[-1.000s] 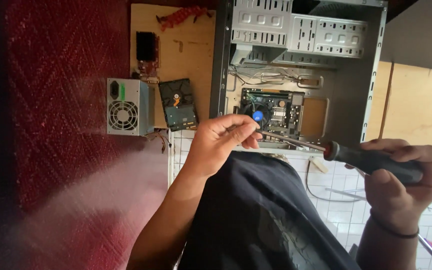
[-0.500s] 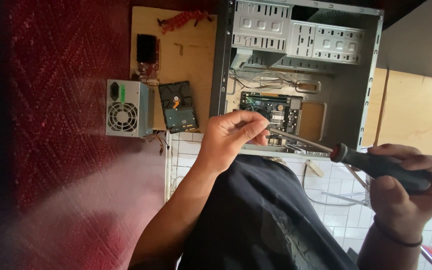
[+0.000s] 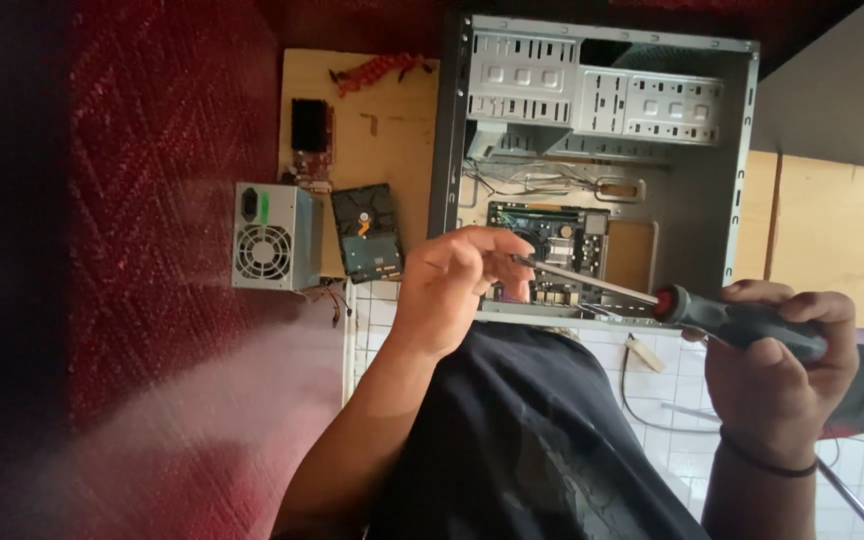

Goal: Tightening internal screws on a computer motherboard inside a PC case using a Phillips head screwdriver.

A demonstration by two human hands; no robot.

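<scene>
**Two hands on a screwdriver above an open computer case**

Head view: the right hand is wrapped shut around the dark grip of a screwdriver, whose red collar shows just left of the fingers. Its metal shaft runs up and to the left into the left hand, where curled fingertips pinch the tip end. The tool is held in the air in front of the person's dark shirt, just below the open computer case. A green motherboard sits inside the case, partly behind the left hand. To the left, on the wooden surface, lie a hard drive and, beside it, a grey power supply with its fan grille facing up.
</scene>
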